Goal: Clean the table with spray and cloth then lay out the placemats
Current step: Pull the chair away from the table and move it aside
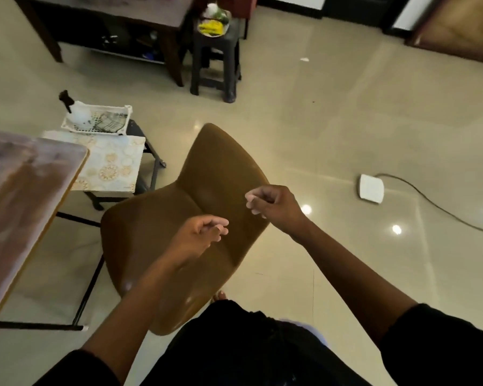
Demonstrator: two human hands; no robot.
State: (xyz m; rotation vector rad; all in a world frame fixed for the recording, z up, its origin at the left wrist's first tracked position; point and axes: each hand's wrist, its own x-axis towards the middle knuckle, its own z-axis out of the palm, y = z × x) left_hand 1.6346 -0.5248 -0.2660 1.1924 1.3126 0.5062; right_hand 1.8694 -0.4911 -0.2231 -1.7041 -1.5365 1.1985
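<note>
The brown table [25, 190] shows at the left edge, its top looking streaked. Beyond its corner, a white basket [117, 126] holds a spray bottle [77, 114] with a black trigger and a patterned cloth [110, 122]. The basket stands on a stack of cream placemats [109, 165] with gold circles, on a low stand. My left hand [198, 235] and my right hand [271, 207] hover over a tan chair [162, 235], fingers loosely curled, holding nothing.
The tan chair stands between me and the basket, close to the table's corner. Farther back are a dark wooden table [140, 15] and a dark stool [215, 59] bearing a plate. A white box [371, 189] with a cable lies on the glossy floor at right.
</note>
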